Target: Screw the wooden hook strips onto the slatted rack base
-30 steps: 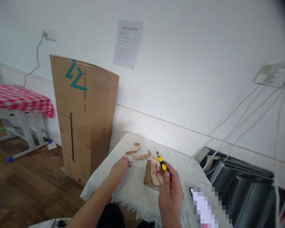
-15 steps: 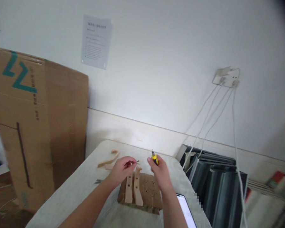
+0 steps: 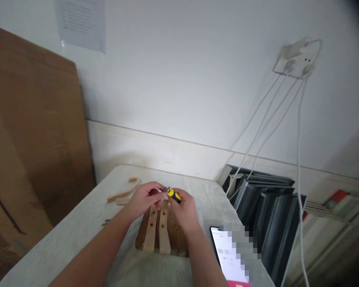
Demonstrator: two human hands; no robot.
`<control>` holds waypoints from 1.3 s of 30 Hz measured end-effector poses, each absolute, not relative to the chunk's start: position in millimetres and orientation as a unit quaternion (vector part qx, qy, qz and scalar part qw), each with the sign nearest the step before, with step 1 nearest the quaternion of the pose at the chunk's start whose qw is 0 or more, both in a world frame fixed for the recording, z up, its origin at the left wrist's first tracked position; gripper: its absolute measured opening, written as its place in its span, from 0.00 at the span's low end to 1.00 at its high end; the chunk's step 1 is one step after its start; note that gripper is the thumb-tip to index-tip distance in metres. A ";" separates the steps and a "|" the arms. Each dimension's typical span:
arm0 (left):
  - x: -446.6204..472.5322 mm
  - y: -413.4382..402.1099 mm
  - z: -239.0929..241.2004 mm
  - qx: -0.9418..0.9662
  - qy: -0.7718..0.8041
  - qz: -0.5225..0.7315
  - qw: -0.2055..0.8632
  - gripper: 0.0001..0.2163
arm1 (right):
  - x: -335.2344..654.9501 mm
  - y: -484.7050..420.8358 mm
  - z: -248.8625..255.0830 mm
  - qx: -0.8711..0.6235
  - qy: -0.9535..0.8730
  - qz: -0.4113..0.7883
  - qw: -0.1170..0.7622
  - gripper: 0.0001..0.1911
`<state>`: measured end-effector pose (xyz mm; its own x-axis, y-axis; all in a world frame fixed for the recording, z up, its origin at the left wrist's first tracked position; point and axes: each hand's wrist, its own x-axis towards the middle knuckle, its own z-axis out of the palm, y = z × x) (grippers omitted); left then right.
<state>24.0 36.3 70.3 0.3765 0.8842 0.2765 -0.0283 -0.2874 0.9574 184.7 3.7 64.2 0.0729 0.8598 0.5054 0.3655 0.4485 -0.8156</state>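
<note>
A yellow-and-black screwdriver [image 3: 174, 195] is held aslant, its metal tip [image 3: 166, 189] pointed up and leftward; whether anything is touched by it cannot be clearly told. Below, two pale wooden pieces [image 3: 150, 236], each pierced by two holes, are laid side by side on a brown block [image 3: 177, 232].

The tiny item [image 3: 164, 188] in the left hand [image 3: 145, 200] is too small to identify; the right hand [image 3: 184, 208] covers part of the screwdriver [image 3: 174, 195]; the left hand hides the right end of the nearer loose wooden piece [image 3: 122, 201]. A small dark thing [image 3: 106, 222] beside the left forearm [image 3: 98, 243] is indistinct; the top edge cuts the notice [image 3: 82, 26], the left edge the cardboard box [image 3: 48, 119]; pixelation masks part of the phone [image 3: 225, 252].
</note>
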 end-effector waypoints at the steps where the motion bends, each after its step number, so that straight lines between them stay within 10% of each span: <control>1: 23.6 35.9 69.5 0.654 0.321 0.460 0.507 0.12 | 184.4 1.5 65.3 -0.485 -0.639 0.225 0.553 0.10; 19: 23.0 35.0 64.3 0.618 0.325 0.479 0.532 0.13 | 197.3 -12.7 48.3 -0.515 -0.612 0.256 0.543 0.08; 39: 23.7 26.7 71.3 0.815 0.369 0.366 0.255 0.13 | 194.6 -8.3 45.5 -0.512 -0.614 0.324 0.505 0.11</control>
